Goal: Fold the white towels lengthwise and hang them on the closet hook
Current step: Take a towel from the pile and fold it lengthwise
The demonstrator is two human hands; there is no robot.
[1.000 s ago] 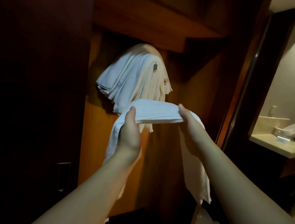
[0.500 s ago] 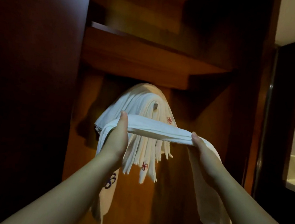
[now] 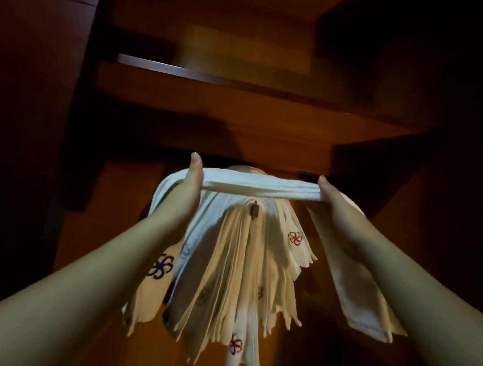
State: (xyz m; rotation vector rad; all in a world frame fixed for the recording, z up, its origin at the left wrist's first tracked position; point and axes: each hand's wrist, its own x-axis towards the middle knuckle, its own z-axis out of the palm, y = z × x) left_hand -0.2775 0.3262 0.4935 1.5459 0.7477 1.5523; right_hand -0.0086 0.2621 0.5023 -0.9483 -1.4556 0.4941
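Step in hand: hanging folded towel [image 3: 260, 184] on hook [image 3: 253, 211]. Best done by keeping band taut and level, centring it over hook tip, clearing top of hung stack [image 3: 242, 268], then lowering so both tails drop evenly; risk judged as band landing on stack crown and missing hook. Towel held stretched between left hand [image 3: 188, 187] and right hand [image 3: 333, 204], just above hook, under shelf [image 3: 244, 104]. Both arms raised, extended forward, thumbs on top, fingers wrapped under band, gripping it. Tails draped outside each wrist, right one longer.
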